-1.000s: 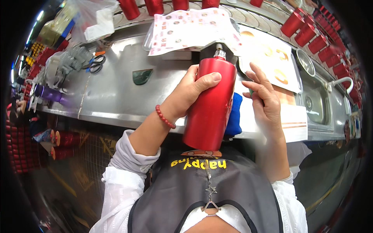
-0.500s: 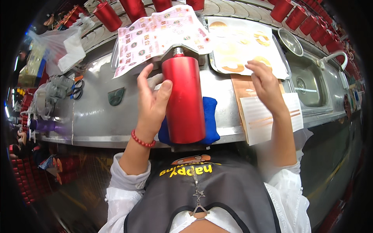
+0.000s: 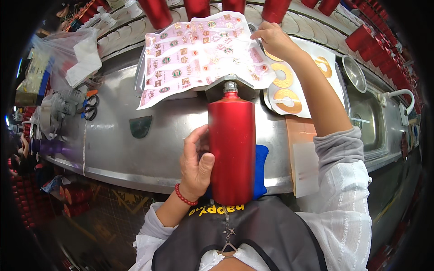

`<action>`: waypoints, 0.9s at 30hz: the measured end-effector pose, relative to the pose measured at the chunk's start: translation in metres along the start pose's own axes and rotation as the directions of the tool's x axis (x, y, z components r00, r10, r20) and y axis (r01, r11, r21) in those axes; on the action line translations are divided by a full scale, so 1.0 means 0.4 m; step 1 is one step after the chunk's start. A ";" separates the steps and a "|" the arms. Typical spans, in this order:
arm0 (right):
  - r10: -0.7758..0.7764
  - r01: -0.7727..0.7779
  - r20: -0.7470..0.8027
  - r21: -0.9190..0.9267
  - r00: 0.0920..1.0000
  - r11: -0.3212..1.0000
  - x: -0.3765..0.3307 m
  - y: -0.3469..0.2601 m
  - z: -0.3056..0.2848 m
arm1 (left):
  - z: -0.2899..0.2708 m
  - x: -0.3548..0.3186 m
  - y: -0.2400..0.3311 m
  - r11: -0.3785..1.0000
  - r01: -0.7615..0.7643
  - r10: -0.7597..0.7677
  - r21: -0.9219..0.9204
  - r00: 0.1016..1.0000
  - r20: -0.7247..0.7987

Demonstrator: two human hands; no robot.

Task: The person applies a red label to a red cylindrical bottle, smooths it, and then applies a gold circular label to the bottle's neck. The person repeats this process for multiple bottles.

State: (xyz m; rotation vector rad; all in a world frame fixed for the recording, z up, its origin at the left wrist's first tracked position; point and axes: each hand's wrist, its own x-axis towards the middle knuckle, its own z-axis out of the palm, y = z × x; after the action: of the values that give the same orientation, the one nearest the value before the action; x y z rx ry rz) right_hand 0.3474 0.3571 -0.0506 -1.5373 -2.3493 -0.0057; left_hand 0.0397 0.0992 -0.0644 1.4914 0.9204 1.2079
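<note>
A red cylindrical bottle (image 3: 231, 151) lies with its neck toward a dark metal bracket (image 3: 239, 83) and its base toward me, over a blue cloth pad (image 3: 261, 169). My left hand (image 3: 196, 165) rests along the bottle's left side, thumb and fingers apart, some fingertips partly hidden by it. Beyond the bracket spreads a pink-and-white patterned decal sheet (image 3: 181, 58). My right hand (image 3: 273, 39) reaches to that sheet's far right edge, its fingers bent together; what they pinch, if anything, is too small to tell. Under my right forearm, a white sheet carries gold ring-shaped decals (image 3: 287, 100).
A dark green scraper (image 3: 141, 127) and scissors (image 3: 90, 108) lie on the steel bench at left, near a plastic bag (image 3: 58, 56). At right are a sink (image 3: 366, 124) and a metal bowl (image 3: 354, 73). Red bottles (image 3: 196, 8) stand on a conveyor (image 3: 307, 31) behind.
My right hand has moved from over the gold decals to the far right edge of the patterned sheet. The view has shifted, so the bench sits lower. My left hand stays beside the bottle.
</note>
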 end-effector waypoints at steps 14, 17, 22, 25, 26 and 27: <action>-0.070 0.090 0.115 -0.181 0.991 0.979 0.361 -0.129 0.113 | -0.016 0.001 -0.028 0.993 -0.060 0.062 0.106 0.998 -0.013; -0.006 0.073 0.215 -0.305 0.976 0.950 0.426 -0.186 0.141 | -0.024 0.005 -0.030 0.987 -0.092 0.094 0.135 0.996 -0.004; 0.009 0.109 0.360 -0.307 0.933 0.945 0.524 -0.139 0.132 | -0.033 0.008 -0.026 0.982 -0.111 0.110 0.155 0.994 0.016; -0.046 0.148 0.346 -0.274 0.937 0.950 0.518 -0.114 0.130 | -0.035 0.008 -0.028 0.983 -0.112 0.111 0.145 0.994 0.016; -0.046 0.150 0.353 -0.273 0.935 0.950 0.516 -0.104 0.131 | -0.036 0.008 -0.028 0.982 -0.114 0.112 0.148 0.993 0.018; -0.049 0.144 0.354 -0.250 0.934 0.957 0.508 -0.091 0.132 | -0.037 0.008 -0.029 0.982 -0.116 0.114 0.151 0.993 0.020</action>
State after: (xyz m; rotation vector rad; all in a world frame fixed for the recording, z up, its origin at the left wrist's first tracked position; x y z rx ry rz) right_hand 0.2272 0.5326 -0.0378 -1.6561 -2.8000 -0.0946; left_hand 0.0264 0.1083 -0.0742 1.6914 0.9472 1.2331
